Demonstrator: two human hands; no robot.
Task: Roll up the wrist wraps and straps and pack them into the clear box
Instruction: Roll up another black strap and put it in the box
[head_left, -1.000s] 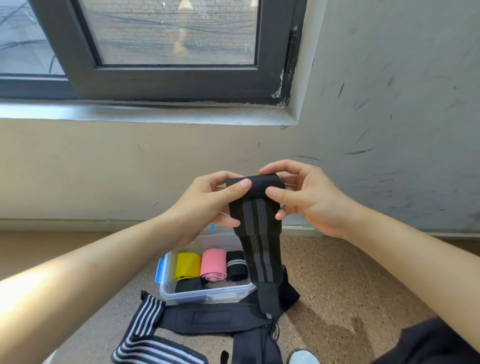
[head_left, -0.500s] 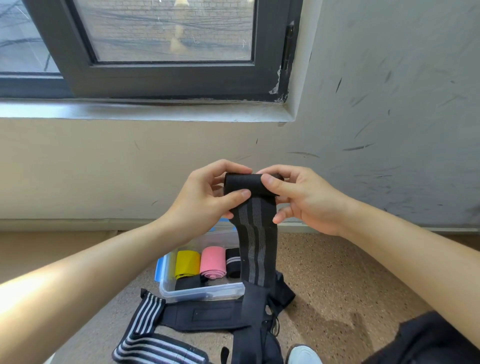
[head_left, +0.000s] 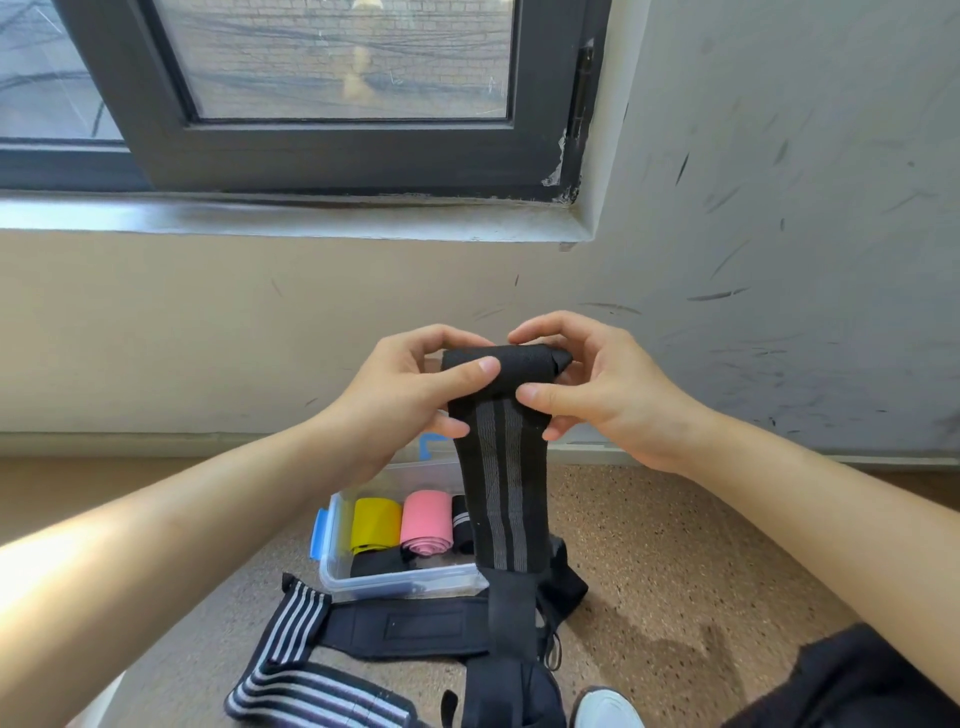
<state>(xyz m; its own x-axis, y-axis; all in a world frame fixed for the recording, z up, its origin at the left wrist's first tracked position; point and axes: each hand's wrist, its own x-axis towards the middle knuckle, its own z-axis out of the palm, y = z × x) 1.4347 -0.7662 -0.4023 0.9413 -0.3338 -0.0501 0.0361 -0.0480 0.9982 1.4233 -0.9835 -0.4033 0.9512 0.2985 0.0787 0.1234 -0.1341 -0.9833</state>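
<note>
A black wrist wrap with grey stripes (head_left: 501, 483) hangs down from both hands in front of the wall, its top end rolled into a short tube. My left hand (head_left: 400, 400) pinches the left end of the roll between thumb and fingers. My right hand (head_left: 597, 384) grips the right end, thumb on the front. Below on the floor stands the clear box (head_left: 363, 577) with blue latches, holding a yellow roll (head_left: 375, 522), a pink roll (head_left: 425, 522) and a black striped roll (head_left: 461, 522). The hanging wrap hides the box's right part.
More black straps (head_left: 410, 626) and a wrap with white stripes (head_left: 296, 623) lie unrolled on the speckled floor in front of the box. A white shoe tip (head_left: 605, 709) and dark clothing (head_left: 857, 680) sit at the bottom right. The wall and window sill stand close behind.
The roll at the wrap's top has grown slightly thicker as both hands turned it. The hanging tail has come up a little. The view has shifted slightly.
</note>
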